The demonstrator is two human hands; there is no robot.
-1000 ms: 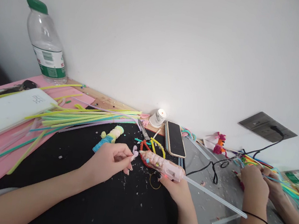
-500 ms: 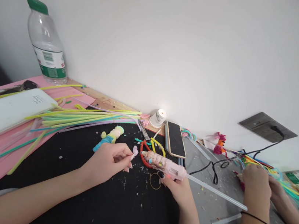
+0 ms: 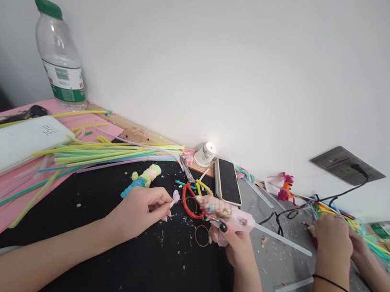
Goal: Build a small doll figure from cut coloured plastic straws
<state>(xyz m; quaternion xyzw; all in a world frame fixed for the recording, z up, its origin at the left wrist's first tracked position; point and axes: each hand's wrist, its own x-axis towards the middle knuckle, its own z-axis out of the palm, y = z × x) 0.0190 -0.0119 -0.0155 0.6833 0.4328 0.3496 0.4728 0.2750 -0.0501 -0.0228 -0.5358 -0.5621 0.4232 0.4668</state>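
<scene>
Head camera: shows, beyond and well to the left of the bare left hand [image 3: 146,207], a tall clear plastic bottle [image 3: 63,74] with a green cap and a white-and-green label; makes out no certain liquid level. Shows also, beyond and between both hands, a small white printed cup [image 3: 206,155], seemingly upside down; cannot tell its contents.

Pinches a small lilac fuzzy piece [image 3: 176,195] between left thumb and fingertips, pressed together, poking it up just past the nails. Clasps a pale pink plastic glue gun [image 3: 242,219] in the bare right hand [image 3: 235,243], holding a long translucent glue stick [image 3: 283,239] jutting out to that hand's right.

Compared with a second ago, has drawn the crusted nozzle rightward, from just beside the lilac piece to clearly apart from it. Has uncovered more of the red-handled scissors [image 3: 185,198], ahead and left of the right hand. Keeps the left hand in place. Leaves unmoved the blue, cream and yellow fuzzy figure [image 3: 141,182], just beyond the left hand.
</scene>
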